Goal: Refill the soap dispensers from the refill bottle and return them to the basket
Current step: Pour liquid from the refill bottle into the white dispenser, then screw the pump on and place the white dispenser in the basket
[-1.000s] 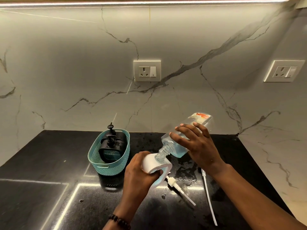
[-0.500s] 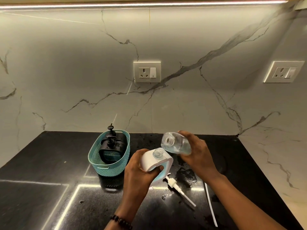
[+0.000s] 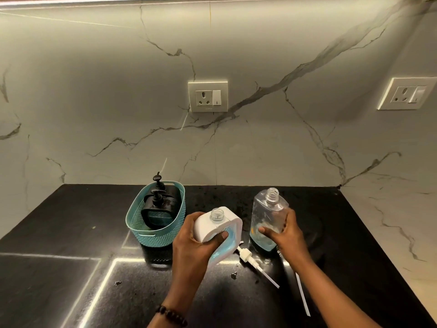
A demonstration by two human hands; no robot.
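Observation:
My left hand (image 3: 196,242) grips a white soap dispenser (image 3: 218,227) with its neck open and blue soap showing in its side window. My right hand (image 3: 287,233) holds the clear refill bottle (image 3: 266,216) upright on the black counter, cap off, a little blue liquid left at its bottom. A white pump head with its tube (image 3: 254,263) lies on the counter between my hands. A teal basket (image 3: 153,218) to the left holds two black dispensers (image 3: 160,207).
A second white tube (image 3: 302,294) lies under my right forearm. Wet spots and crumbs dot the black counter (image 3: 71,233). Marble walls close off the back and right side, with a socket (image 3: 208,97) on the back wall.
My right hand lifted the refill bottle off the white dispenser's neck, turned it upright and set it down to the right. My left hand kept hold of the dispenser.

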